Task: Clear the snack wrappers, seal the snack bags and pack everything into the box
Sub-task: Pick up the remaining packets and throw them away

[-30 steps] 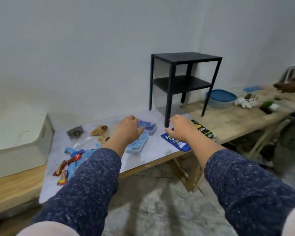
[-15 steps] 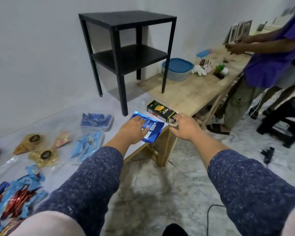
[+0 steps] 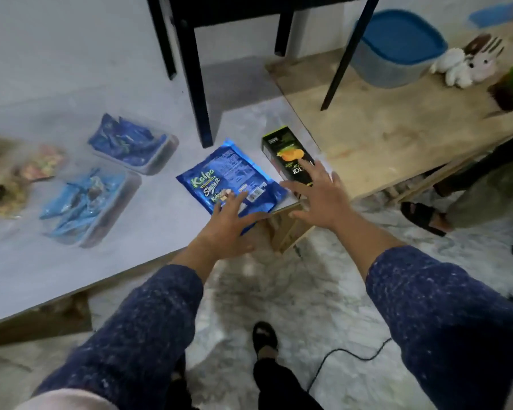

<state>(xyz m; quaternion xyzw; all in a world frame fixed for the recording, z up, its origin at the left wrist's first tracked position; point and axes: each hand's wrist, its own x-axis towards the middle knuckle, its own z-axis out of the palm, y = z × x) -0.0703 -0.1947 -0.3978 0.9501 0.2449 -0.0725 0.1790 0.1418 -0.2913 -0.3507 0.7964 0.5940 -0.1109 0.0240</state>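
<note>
Left hand point(image 3: 228, 223) flat on glossy blue snack bag point(image 3: 230, 177); right hand point(image 3: 320, 193) spread.

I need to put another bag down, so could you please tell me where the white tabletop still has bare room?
Bare room: the near edge of the white tabletop, in front of the clear trays, left of the left hand; also behind the trays towards the wall. Crowded: the corner with the blue snack bag, black carton, right hand and black stand leg.
</note>
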